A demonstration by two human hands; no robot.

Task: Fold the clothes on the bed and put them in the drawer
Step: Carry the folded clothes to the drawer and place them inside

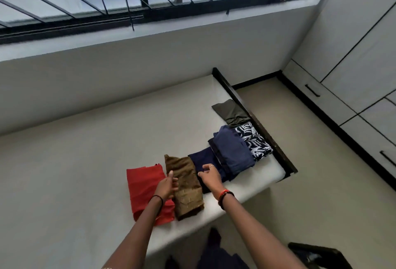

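Observation:
Several folded clothes lie in a row on the white bed (85, 151): a red piece (143, 185), a brown piece (188, 187), a dark navy piece (203, 159), a blue piece (233, 151) on top of it, a black-and-white leaf-print piece (255, 142) and an olive piece (232, 111). My left hand (168, 186) touches the left edge of the brown piece with relaxed fingers. My right hand (209, 175) rests over the seam between the brown and navy pieces, fingers loosely bent; whether it pinches cloth is unclear.
A dark wooden bed frame (263, 131) runs along the bed's right side. White wardrobe drawers with black handles (311, 90) stand at the right across a strip of floor. A black object (321, 256) lies on the floor at bottom right. A barred window is above.

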